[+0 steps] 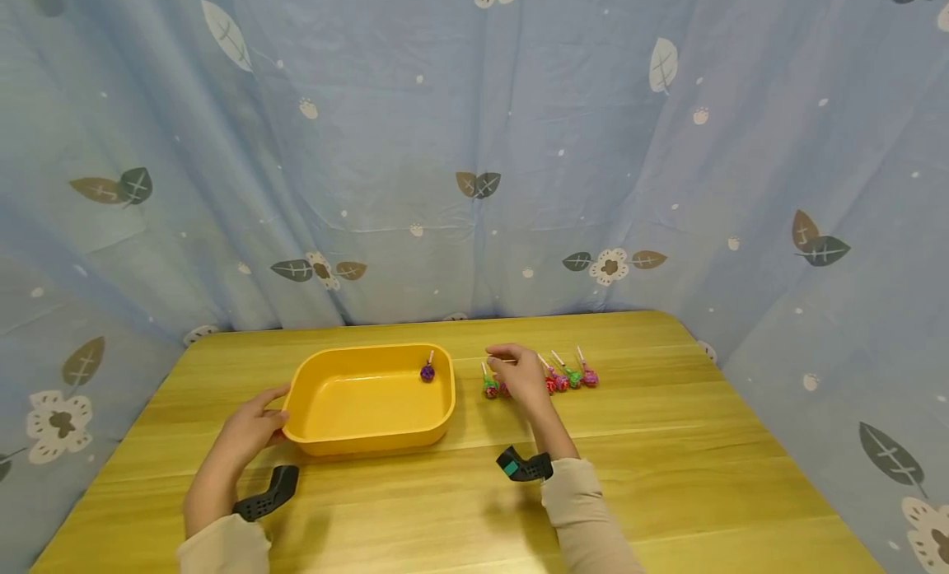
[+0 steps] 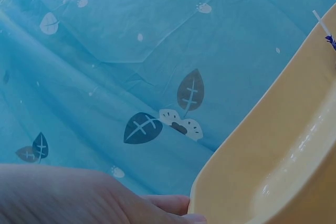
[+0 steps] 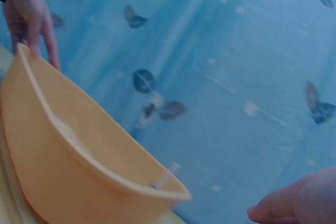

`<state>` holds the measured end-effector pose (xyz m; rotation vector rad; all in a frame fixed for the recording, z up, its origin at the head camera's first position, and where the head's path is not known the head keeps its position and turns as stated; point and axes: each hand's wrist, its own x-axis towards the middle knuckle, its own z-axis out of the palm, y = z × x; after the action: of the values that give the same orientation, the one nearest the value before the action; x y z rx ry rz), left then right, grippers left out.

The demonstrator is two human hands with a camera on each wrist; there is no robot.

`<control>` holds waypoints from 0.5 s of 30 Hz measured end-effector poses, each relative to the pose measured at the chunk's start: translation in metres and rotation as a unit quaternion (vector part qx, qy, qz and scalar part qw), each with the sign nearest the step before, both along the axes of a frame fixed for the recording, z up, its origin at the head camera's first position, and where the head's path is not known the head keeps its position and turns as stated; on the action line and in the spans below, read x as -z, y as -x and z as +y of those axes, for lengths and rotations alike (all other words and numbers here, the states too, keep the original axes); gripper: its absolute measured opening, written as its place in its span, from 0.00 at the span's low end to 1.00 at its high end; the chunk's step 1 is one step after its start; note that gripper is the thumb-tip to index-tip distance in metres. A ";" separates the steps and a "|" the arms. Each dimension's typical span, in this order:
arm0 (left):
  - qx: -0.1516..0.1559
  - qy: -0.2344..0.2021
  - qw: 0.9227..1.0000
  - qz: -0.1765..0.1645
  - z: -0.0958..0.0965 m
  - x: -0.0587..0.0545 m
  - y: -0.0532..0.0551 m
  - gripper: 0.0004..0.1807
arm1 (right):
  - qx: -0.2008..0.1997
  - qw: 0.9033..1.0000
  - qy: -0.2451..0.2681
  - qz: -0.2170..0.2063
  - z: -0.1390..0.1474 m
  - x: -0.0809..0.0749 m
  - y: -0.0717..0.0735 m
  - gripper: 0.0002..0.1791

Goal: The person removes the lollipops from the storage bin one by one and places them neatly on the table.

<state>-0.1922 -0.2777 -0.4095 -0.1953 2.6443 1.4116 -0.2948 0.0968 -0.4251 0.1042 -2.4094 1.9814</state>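
At the left end of a yellow plastic bin (image 1: 374, 436), my left hand (image 1: 248, 430) grips the rim, with finger and thumb at its edge in the left wrist view. One purple-wrapped lollipop (image 1: 427, 371) lies inside, its white stick pointing up near the far right corner. My right hand (image 1: 522, 378) is over a row of lollipops to the right of the bin, fingers bent loosely and no lollipop visible in them. It hides the middle of the row. A green lollipop (image 1: 491, 388) shows left of it; a green one (image 1: 574, 380) and a pink one (image 1: 590, 378) are on the right.
Bin and lollipops rest on a wood-grain table (image 1: 667, 475). A blue patterned curtain (image 1: 400, 162) hangs behind the table and along both sides. Black wrist mounts (image 1: 525, 465) are worn on both wrists.
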 end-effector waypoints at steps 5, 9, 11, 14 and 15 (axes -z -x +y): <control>0.000 -0.004 1.000 0.003 0.000 0.001 0.000 0.29 | -0.048 0.999 0.024 -0.001 -0.027 -0.002 -0.001 0.14; 0.000 -0.009 1.000 0.006 0.001 0.001 0.000 0.29 | -0.081 0.991 0.097 -0.034 -0.043 -0.009 -0.001 0.17; -0.001 -0.009 1.000 0.006 0.001 0.001 0.000 0.29 | -0.096 0.985 0.133 -0.057 -0.050 -0.012 0.000 0.18; -0.002 -0.008 1.000 0.005 0.001 0.002 0.000 0.29 | -0.108 0.976 0.167 -0.089 -0.058 -0.014 0.001 0.20; -0.003 -0.008 1.000 0.004 0.001 0.002 0.000 0.29 | -0.111 0.975 0.170 -0.096 -0.061 -0.014 0.001 0.20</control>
<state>-0.1921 -0.2771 -0.4117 -0.1949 2.6400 1.4391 -0.2956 0.0362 -0.4107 0.1902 -2.2004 2.5849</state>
